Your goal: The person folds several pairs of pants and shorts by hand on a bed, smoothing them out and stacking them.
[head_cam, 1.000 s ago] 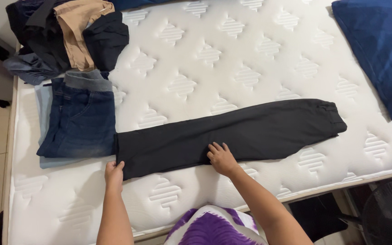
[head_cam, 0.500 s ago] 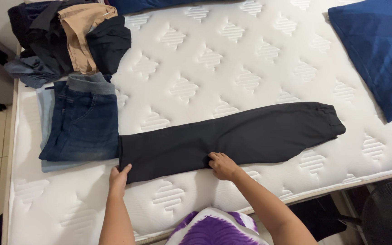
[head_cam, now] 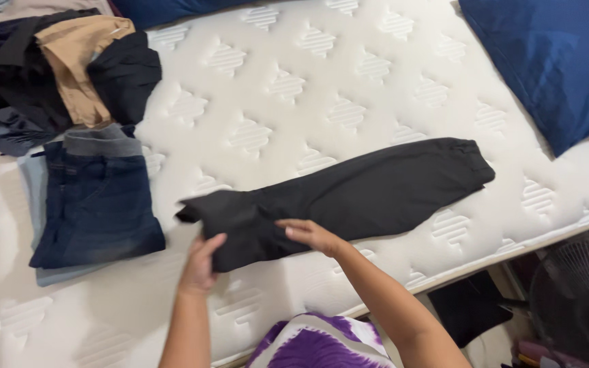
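Note:
A pair of black trousers (head_cam: 369, 187) lies lengthwise across the white quilted mattress (head_cam: 322, 88), waistband toward the right. My left hand (head_cam: 201, 262) grips the leg end and lifts it up and over toward the right, so that end is bunched and raised. My right hand (head_cam: 311, 235) rests flat on the trousers near their middle, fingers pointing left.
Folded blue jeans (head_cam: 93, 204) lie stacked on other folded denim at the left. Behind them sits a heap of dark and tan clothes (head_cam: 63, 65). A blue pillow (head_cam: 547, 61) fills the far right corner. A black fan (head_cam: 581, 307) stands on the floor at right.
My left hand has taken hold of the leg end and lifted it rightward, starting a fold. My right hand has shifted slightly left along the trousers. The view has tilted.

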